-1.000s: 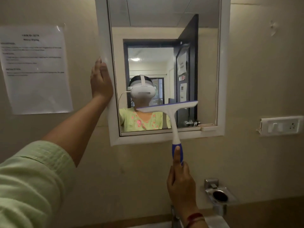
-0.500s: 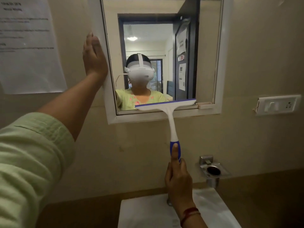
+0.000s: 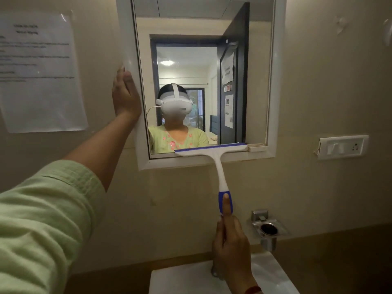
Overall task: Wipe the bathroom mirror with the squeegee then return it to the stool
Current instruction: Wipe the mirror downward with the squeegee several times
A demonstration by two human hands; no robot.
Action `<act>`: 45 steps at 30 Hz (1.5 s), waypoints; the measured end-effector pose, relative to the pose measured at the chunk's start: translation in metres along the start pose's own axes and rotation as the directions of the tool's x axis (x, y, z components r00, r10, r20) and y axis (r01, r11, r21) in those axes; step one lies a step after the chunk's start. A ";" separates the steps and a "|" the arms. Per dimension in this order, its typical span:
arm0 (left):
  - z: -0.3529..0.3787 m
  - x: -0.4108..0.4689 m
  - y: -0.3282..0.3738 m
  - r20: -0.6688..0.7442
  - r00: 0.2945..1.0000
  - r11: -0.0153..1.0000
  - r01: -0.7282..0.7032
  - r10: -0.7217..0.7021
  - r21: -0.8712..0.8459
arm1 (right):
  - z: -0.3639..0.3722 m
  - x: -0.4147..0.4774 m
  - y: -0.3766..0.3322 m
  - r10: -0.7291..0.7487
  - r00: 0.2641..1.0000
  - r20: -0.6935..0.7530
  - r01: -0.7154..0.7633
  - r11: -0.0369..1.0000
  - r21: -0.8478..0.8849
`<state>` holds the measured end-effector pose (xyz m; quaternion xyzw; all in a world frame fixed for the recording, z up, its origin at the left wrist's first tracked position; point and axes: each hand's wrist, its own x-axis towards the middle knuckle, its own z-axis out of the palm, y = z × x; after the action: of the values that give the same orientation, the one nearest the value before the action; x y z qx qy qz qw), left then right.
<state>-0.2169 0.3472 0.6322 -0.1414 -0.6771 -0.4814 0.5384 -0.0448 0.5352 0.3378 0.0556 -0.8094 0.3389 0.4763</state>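
the right hand is closed around the blue grip of the squeegee, thumb laid straight up the handle. the squeegee's blade lies level along the bottom edge of the mirror, touching the white frame there. the left hand is flat and open, palm pressed against the frame's left side, holding nothing. a sheet of paper is stuck to the wall at left, a switch plate at right, a metal holder below
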 end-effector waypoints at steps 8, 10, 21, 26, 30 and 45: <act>-0.001 -0.002 0.001 0.020 1.000 1.000 0.007 -0.007 -0.017 | -0.061 0.091 -0.031 -0.097 0.978 -0.187 0.133 0.972 0.194; -0.002 -0.002 0.001 0.022 1.000 1.000 -0.002 0.002 -0.025 | -0.074 0.124 -0.039 -0.158 0.966 -0.206 0.195 0.965 0.176; 0.000 -0.001 -0.002 -0.001 0.999 0.998 -0.040 0.040 -0.048 | -0.112 0.296 -0.077 -0.313 0.893 -0.324 0.359 0.929 0.093; -0.002 -0.002 0.000 -0.009 0.996 0.994 -0.091 0.091 -0.064 | -0.113 0.341 -0.086 -0.366 0.861 -0.353 0.388 0.922 -0.011; -0.003 -0.003 0.002 -0.007 0.995 0.993 -0.101 0.101 -0.064 | -0.114 0.359 -0.086 -0.378 0.845 -0.379 0.387 0.921 -0.056; -0.004 -0.004 0.003 0.011 0.997 0.995 -0.079 0.079 -0.057 | -0.102 0.364 -0.065 -0.373 0.851 -0.371 0.381 0.923 -0.053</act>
<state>-0.2111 0.3466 0.6300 -0.1864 -0.6605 -0.4777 0.5484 -0.1398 0.6315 0.6965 0.1529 -0.6731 0.2522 0.6782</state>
